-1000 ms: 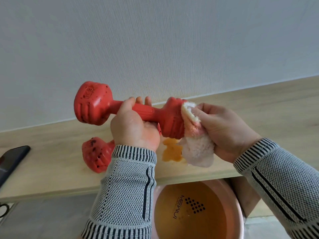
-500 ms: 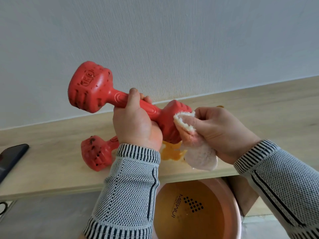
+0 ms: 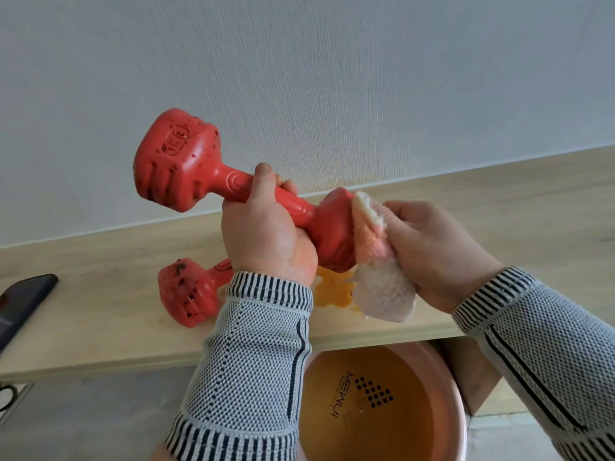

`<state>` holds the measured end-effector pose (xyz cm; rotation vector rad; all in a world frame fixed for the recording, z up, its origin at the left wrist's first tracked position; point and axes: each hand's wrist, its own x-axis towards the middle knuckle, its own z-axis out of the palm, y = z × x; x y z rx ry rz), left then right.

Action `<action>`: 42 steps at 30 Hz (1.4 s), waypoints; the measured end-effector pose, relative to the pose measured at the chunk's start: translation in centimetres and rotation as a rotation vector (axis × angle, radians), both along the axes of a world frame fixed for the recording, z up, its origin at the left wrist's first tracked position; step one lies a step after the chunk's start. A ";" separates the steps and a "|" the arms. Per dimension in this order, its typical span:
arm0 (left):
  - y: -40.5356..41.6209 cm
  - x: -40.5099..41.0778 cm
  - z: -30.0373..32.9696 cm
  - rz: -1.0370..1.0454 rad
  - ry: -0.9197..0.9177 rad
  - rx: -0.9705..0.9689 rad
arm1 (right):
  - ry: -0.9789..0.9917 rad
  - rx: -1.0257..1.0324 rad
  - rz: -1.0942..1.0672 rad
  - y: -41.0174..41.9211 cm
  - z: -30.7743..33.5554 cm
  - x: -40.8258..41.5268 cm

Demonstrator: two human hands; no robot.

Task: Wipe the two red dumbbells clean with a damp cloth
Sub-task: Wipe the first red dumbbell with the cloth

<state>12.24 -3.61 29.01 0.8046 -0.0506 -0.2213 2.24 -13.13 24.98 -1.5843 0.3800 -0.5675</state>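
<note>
Halfway through dumbbell one, lower head getting scrubbed

Head cam: our left hand [image 3: 263, 234] is wrapped round the raised dumbbell [image 3: 239, 194] handle, axis sloping down toward our right hand [image 3: 429, 251], which pinches the damp cloth [image 3: 372, 244] against that near head. Second dumbbell [image 3: 189, 291] lies on the shelf [image 3: 100, 314] below it.

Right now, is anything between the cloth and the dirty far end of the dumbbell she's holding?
Yes. The left hand grips the handle of the held dumbbell, between the cloth in the right hand and the speckled far head.
</note>
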 end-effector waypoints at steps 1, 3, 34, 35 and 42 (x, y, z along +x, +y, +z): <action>0.0 0.0 0.1 0.008 0.004 0.001 | -0.008 0.038 0.017 -0.1 0.1 0.0; 0.2 0.1 0.1 0.025 0.015 0.001 | -0.004 0.069 0.081 -0.4 0.2 -0.3; 0.5 0.6 0.0 -0.022 0.103 -0.043 | -0.026 0.130 0.215 -0.4 0.8 -0.7; 0.5 0.6 0.0 -0.017 0.105 -0.046 | -0.043 0.182 0.230 -0.3 0.9 -0.7; 0.0 0.4 -0.1 -0.011 0.110 -0.025 | 0.029 0.060 0.079 0.1 0.7 -0.2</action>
